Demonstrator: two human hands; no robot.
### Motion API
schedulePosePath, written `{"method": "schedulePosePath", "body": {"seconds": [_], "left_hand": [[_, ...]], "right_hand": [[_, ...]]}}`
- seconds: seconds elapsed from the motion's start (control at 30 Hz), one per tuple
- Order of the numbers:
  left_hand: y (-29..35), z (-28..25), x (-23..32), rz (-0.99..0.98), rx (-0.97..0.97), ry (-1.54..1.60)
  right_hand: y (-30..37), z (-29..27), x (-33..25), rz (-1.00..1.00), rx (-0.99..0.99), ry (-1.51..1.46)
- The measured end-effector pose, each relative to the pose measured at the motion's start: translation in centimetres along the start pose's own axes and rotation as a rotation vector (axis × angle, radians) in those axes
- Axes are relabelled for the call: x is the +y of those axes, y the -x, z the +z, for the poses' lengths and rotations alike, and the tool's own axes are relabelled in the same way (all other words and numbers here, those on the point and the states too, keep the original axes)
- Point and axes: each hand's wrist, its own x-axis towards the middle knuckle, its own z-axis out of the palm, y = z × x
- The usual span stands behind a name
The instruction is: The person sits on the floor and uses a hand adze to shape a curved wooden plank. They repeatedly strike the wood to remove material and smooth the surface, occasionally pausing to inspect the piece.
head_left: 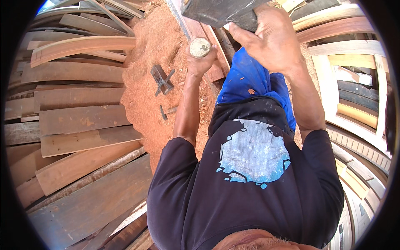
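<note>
Both hands are raised toward the upper middle of the head view. Right hand [273, 39]: fingers spread and wrapped over the lower edge of a dark grey wooden block [221, 10], which it grips at the top edge of the frame. Left hand [201, 60]: clenched around a round wooden handle [200, 47], of which only the pale, circular end face shows above the fist; what the handle belongs to cannot be told.

Surroundings, largest to smallest. Stacked wooden planks [79, 121], flat and weathered, fill the left half of the view; curved wooden pieces [79, 46] lie above them near the upper left. More curved and slatted wooden frames [354, 96] run down the right side. A bed of reddish sawdust [150, 75] covers the ground between the planks and the person's legs. The person wears a dark shirt with a pale blue print [254, 152] and blue trousers [250, 81]. On the sawdust, just left of the left forearm, lies a small dark clamp-like tool [161, 79]; below it lies a smaller dark metal piece [163, 112].
</note>
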Motion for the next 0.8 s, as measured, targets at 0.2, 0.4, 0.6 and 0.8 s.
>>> {"method": "schedulePosePath", "body": {"seconds": [0.2, 0.4, 0.6, 0.8], "left_hand": [[0.5, 1.4, -0.1, -0.05, -0.029, 0.178], [-0.3, 0.7, -0.7, -0.161, -0.108, 0.083], [-0.9, 1.1, -0.4, 0.005, -0.059, 0.049], [-0.3, 0.3, -0.3, -0.067, -0.026, 0.148]], "right_hand": [[1.8, 5.8, 2.8, 0.24, -0.515, 0.254], [-0.6, 2.9, 1.9, -0.092, 0.116, 0.054], [0.9, 6.8, 3.0, 0.211, -0.417, 0.23], [1.7, 4.9, 2.7, 0.218, -0.468, 0.008]]}}
